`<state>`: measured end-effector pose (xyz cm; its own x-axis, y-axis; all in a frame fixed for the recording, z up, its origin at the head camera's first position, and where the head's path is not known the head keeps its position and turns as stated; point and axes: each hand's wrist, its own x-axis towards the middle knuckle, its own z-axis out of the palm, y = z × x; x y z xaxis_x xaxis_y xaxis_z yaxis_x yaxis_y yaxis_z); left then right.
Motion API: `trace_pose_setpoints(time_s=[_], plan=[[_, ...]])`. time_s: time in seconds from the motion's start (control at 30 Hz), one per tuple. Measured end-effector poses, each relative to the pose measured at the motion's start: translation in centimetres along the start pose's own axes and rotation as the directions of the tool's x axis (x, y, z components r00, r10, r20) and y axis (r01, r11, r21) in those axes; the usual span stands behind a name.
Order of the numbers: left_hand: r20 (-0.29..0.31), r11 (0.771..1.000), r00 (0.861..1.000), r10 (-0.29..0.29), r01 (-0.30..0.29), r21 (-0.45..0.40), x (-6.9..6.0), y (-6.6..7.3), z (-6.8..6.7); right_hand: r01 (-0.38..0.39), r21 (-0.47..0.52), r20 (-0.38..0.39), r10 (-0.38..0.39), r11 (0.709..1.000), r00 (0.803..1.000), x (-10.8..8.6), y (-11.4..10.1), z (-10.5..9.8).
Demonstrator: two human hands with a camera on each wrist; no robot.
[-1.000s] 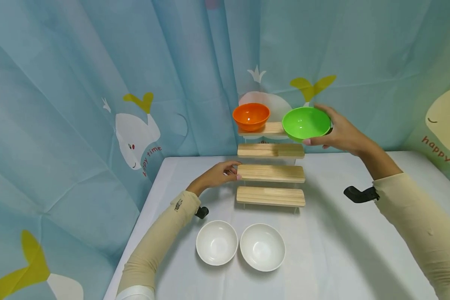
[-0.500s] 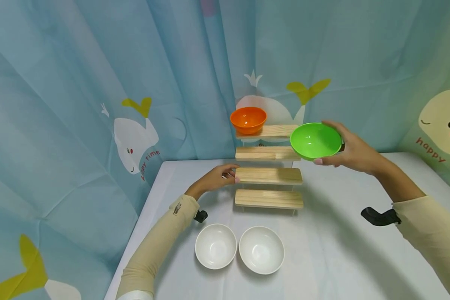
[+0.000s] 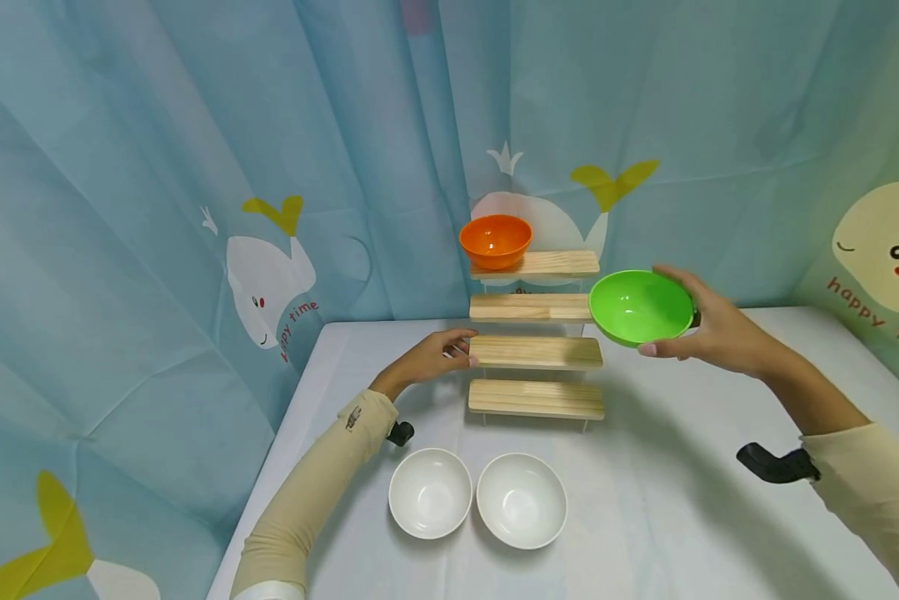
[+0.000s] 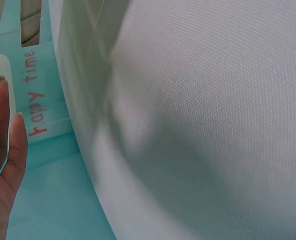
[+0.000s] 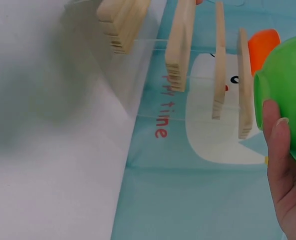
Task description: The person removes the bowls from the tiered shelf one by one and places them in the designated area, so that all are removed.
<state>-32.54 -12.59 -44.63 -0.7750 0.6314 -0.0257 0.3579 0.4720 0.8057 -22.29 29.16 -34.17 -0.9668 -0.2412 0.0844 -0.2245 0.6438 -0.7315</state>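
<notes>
Two grips on: right hand, spread wide, clasps the green bowl aloft beside the wooden rack; left hand pinches the rack's left end. I'd watch clearance (depth unclear): a bump could jolt the rack, tipping the orange bowl.

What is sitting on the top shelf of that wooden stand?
An orange bowl, at the left end of the top shelf; plain wood shows to its right. The wood directly beneath the bowl is covered and can't be seen.
</notes>
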Motion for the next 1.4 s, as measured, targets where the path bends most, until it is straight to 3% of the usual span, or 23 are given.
trace_pose_setpoints(time_s=[0.3,0.9,1.4], plan=[[0.006,1.0,1.0,0.006,-0.006,-0.001,0.0,0.0,0.1,0.028,0.02,0.025,-0.028,0.999,0.999,-1.2,0.5,0.6],[0.004,1.0,1.0,0.002,-0.002,0.014,-0.1,0.1,0.1,0.038,-0.03,0.018,-0.038,0.999,0.999,-3.3,1.9,2.1],[0.003,1.0,1.0,0.007,-0.007,0.026,-0.1,0.2,0.0,0.123,0.017,0.046,-0.124,0.992,0.991,-5.5,2.6,4.2]])
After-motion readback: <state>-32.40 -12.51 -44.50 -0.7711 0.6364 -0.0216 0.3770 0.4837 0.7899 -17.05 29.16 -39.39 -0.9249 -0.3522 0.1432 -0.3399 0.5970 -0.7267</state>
